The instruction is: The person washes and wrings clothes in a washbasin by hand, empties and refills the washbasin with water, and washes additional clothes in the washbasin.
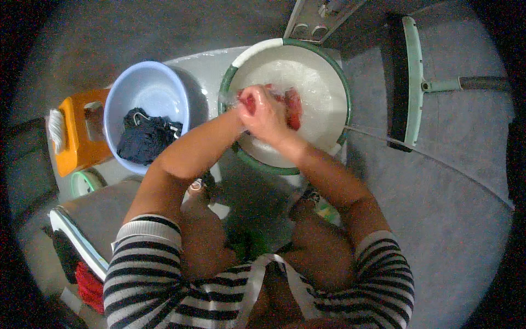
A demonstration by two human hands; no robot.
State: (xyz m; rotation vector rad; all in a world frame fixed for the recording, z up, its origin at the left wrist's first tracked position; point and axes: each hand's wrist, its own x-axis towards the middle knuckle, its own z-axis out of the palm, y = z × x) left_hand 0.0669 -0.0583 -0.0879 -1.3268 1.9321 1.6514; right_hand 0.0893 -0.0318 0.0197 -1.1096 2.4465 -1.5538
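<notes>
Over a round white basin with a green and white rim, both my hands are pressed together on a wet red cloth. My right hand lies uppermost, its fingers curled round a bunch of the cloth. Close against it, my left hand is closed on the same cloth, with most of its fingers hidden behind the right. Part of the cloth hangs out to the right of my hands, above the pale water. Motion smears the fingers and the cloth a little.
Left of the basin stands a blue tub with dark wet clothing in it. Beyond it is an orange plastic stool. A floor squeegee lies at the right, and a thin cord crosses the floor from the basin's rim.
</notes>
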